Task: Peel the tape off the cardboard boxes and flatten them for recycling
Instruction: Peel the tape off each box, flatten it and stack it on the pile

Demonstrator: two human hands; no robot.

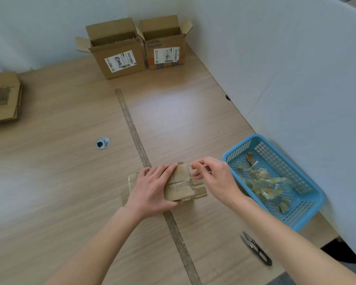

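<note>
Here's the small cardboard box (180, 183), sitting at the near middle of the wooden table (60, 161), right on the dark seam strip (132, 128) that runs down the surface, with its flaps splayed flat underneath. The left hand (152, 187) lies over its left side, fingers straight across the top and thumb hooked at the near edge, pinning it down. The right hand (211, 175) hovers at the far right corner, fingertips drawn together as if pinching a sliver of tape, though whether anything is actually caught between them, I cannot tell. This box looks light and fairly stiff, likely to skid on the smooth tabletop, so that pinning hand matters; the tape band across its middle looks thin and prone to tearing, so the best bite is probably a lifted end at the edge, pulled low. Just to the right, the blue basket (308, 204) holds crumpled tape scraps (263, 182). Near right, black thread snips (256, 248) lie untouched. Far back, two open boxes (119, 52) wait against the wall, and at the far left lies a flattened stack of cardboard (2, 97).
</note>
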